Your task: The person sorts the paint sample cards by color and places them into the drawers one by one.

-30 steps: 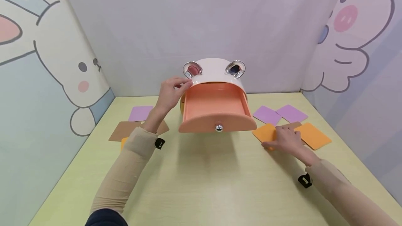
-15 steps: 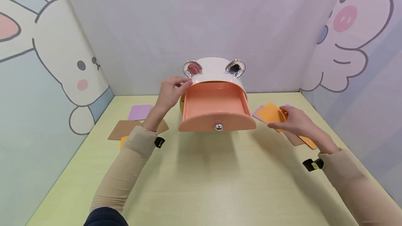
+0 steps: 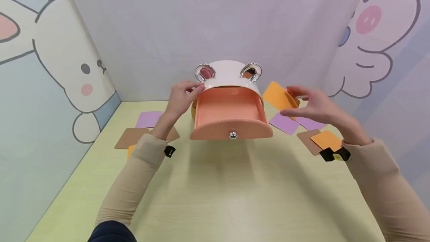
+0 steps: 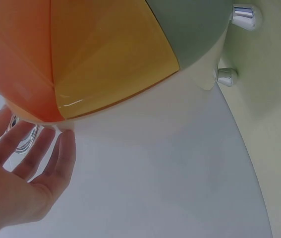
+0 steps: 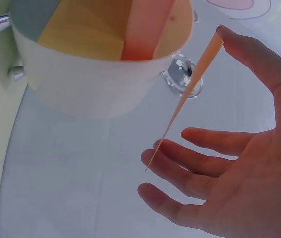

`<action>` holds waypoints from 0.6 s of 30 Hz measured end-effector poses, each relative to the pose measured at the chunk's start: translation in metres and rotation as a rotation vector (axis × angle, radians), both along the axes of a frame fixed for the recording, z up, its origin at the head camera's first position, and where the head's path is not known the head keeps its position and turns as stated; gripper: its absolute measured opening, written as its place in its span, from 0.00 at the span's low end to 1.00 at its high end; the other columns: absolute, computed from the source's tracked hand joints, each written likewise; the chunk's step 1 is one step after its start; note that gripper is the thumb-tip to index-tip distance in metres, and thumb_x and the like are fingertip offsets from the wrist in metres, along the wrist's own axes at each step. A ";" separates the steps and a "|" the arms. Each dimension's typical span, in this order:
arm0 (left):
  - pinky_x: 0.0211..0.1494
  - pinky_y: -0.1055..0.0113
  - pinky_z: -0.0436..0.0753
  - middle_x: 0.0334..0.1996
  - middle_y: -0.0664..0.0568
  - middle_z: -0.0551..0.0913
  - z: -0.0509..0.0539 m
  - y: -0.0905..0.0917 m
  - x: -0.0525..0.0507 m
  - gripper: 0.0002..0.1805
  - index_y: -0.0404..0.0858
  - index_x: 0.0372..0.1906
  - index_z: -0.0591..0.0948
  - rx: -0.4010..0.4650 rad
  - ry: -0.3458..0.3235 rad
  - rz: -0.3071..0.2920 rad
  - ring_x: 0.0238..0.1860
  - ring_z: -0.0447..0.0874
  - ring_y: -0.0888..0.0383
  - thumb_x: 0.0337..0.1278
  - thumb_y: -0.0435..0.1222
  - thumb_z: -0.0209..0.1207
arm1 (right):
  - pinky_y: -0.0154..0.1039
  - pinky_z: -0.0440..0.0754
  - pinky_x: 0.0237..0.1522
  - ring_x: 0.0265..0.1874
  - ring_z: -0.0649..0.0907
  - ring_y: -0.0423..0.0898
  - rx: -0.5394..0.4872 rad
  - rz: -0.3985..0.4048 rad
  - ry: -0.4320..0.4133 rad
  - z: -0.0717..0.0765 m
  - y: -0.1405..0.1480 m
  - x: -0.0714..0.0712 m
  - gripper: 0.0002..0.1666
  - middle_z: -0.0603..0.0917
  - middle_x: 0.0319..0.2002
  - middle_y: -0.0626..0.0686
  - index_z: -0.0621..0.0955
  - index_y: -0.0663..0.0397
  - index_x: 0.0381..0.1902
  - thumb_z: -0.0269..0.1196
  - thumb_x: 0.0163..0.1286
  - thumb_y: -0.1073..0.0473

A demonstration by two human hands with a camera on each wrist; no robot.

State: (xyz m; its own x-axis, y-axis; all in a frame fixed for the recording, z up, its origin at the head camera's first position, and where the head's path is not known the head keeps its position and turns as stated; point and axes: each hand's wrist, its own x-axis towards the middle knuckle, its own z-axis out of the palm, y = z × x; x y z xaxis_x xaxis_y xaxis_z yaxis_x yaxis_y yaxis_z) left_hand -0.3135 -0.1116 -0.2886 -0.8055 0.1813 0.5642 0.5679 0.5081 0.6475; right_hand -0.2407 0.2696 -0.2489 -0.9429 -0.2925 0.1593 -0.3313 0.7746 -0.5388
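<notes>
A white rounded box (image 3: 228,71) with two silver ring ears stands at the back middle, its orange drawer (image 3: 231,129) pulled out and empty. My left hand (image 3: 181,99) rests its fingertips on the box's upper left edge; the left wrist view shows the hand (image 4: 28,173) at the white rim beside the orange drawer. Off the box's right side, my right hand (image 3: 319,108) holds an orange card (image 3: 280,96) up between thumb and fingers. In the right wrist view the card (image 5: 185,99) is seen nearly edge-on, held by the hand (image 5: 229,158).
Under the raised card lie purple cards (image 3: 284,123); nearer are a brown card (image 3: 308,142) and another orange card (image 3: 326,139). At left on the table (image 3: 221,197) are a purple card (image 3: 148,119), brown cards (image 3: 130,138) and an orange one partly behind the left arm.
My right hand has picked up an orange card from the right-hand group and raised it up and back beside the box. The left hand has stayed at the box.
</notes>
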 end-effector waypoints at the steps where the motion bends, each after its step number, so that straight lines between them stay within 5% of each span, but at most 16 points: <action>1: 0.40 0.65 0.78 0.42 0.44 0.87 0.000 0.000 0.000 0.15 0.36 0.45 0.87 -0.002 -0.002 0.001 0.40 0.81 0.49 0.61 0.42 0.63 | 0.57 0.68 0.63 0.62 0.73 0.56 -0.010 0.024 0.005 0.004 -0.004 0.000 0.48 0.74 0.65 0.59 0.68 0.58 0.69 0.74 0.53 0.49; 18: 0.40 0.66 0.77 0.42 0.44 0.87 -0.002 0.000 -0.003 0.15 0.37 0.46 0.87 0.005 -0.003 0.004 0.40 0.80 0.51 0.60 0.42 0.63 | 0.56 0.68 0.66 0.65 0.71 0.53 0.080 0.286 0.056 0.037 -0.064 -0.007 0.49 0.74 0.65 0.54 0.67 0.51 0.70 0.75 0.53 0.50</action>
